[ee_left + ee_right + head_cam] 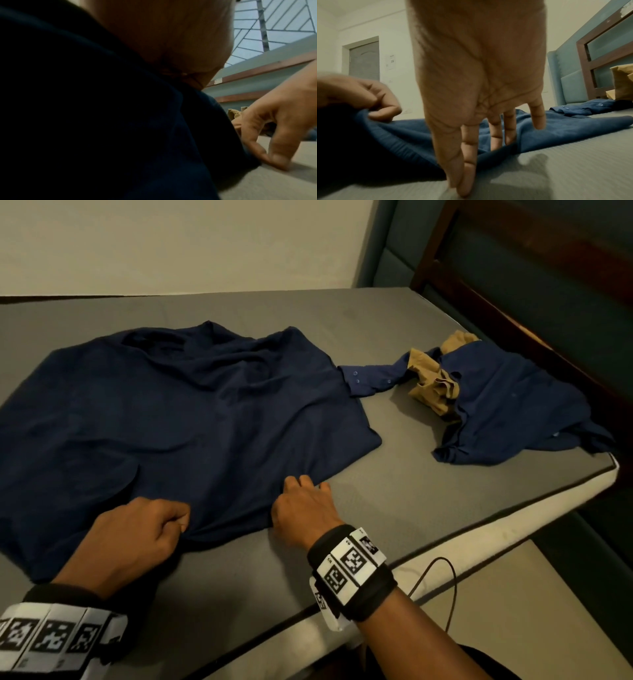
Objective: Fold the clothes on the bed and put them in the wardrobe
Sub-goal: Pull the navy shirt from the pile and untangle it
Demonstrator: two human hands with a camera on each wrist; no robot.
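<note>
Your left hand [137, 537] pinches the near hem of the navy T-shirt [178, 419], thumb against curled fingers with a small ridge of cloth gathered between them; the right wrist view shows that pinch plainly. You seem to hold it there to anchor the hem so the fabric can be drawn taut. The T-shirt lies spread on the grey mattress [394, 508], neckline toward the far wall and still creased across the chest, so it looks unfolded as yet, with the smoothing step in hand.

Just to the right along the same hem, your right hand [303, 508] points down at the edge. The thumb and forefinger meet at the mattress beside the hem, perhaps nipping its very edge, though that is hard to tell; the other fingers [510, 127] hang straight onto the cloth. This placement likely marks the corner for pulling the hem straight.

Further right, well apart from your hands, a blue button-up shirt [507, 405] lies crumpled with a tan garment [433, 386] tangled into it, near the wooden bed frame [513, 326]. Both wait their turn. No wardrobe is in view.
</note>
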